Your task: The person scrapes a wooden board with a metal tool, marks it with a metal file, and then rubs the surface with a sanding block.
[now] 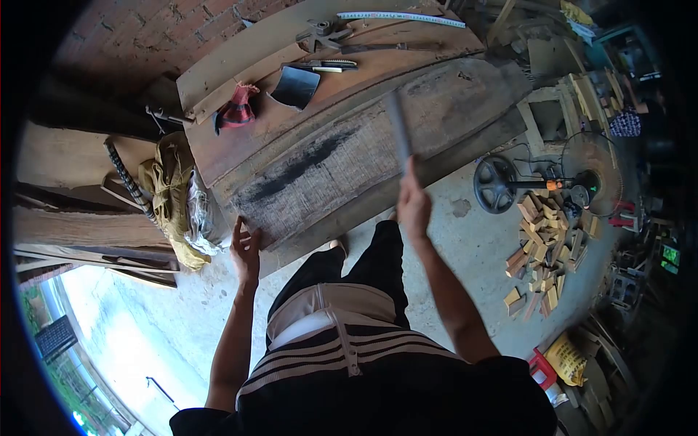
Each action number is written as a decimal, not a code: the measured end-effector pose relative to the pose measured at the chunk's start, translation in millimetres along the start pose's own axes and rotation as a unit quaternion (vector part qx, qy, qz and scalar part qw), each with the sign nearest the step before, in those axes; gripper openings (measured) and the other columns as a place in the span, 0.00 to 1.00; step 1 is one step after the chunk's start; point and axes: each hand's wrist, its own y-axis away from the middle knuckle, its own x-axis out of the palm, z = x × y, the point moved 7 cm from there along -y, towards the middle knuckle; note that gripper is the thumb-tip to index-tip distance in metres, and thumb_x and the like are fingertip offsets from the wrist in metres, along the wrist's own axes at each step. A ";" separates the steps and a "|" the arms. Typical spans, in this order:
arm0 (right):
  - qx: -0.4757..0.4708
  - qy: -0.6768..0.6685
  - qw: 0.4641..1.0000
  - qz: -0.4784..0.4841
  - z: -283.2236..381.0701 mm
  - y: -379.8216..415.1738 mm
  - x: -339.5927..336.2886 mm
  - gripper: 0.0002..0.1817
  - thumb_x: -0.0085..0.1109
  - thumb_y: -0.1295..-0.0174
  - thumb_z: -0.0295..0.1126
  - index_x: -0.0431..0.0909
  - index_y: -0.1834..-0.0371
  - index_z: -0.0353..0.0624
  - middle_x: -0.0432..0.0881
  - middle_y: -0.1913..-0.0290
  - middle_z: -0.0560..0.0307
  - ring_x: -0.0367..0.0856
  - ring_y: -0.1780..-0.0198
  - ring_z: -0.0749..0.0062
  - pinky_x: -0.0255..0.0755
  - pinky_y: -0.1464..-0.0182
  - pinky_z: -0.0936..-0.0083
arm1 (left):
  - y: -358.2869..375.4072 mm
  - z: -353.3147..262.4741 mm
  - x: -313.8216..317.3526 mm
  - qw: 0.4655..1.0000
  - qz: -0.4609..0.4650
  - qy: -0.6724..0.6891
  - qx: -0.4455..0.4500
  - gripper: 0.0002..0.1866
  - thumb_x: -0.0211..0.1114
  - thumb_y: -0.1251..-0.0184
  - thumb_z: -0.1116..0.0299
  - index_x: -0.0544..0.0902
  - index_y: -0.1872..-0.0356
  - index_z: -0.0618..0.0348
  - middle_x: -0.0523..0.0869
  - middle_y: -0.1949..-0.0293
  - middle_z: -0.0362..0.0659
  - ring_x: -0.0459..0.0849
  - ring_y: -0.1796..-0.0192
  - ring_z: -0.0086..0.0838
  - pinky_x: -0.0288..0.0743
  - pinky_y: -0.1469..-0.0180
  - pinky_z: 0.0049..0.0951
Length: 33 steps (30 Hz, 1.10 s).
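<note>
Left hand: your left hand (246, 249) rests on the near corner of the rough wooden slab (342, 156).
Right hand: your right hand (414, 206) grips a blurred flat grey tool (398, 131), raised over the slab.
Bench behind: red cloth (238, 107), tape measure (400, 17).
Floor right: wood offcuts (545, 243), fan (590, 174).

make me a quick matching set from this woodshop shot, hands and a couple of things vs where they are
Column 1:
1. left hand
2. right hand
3. red cloth
4. fan

Column 2:
a. on the floor beside a pile of wood blocks
b. resting on the end of the dark-streaked slab
c. lying on the upper board
d. holding up a long grey tool

Pairs: 1-b, 2-d, 3-c, 4-a
</note>
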 end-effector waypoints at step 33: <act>0.063 0.028 0.998 0.013 -124.0 -148.5 -124.0 0.23 0.57 0.27 0.32 0.76 0.29 0.56 0.85 0.55 0.35 0.85 0.57 0.40 0.78 0.61 0.59 | -74.4 -370.9 496.9 0.606 0.283 -0.420 0.614 0.54 0.29 0.33 0.20 0.57 0.20 0.55 0.54 0.18 0.46 0.52 0.17 0.37 0.36 0.16 0.52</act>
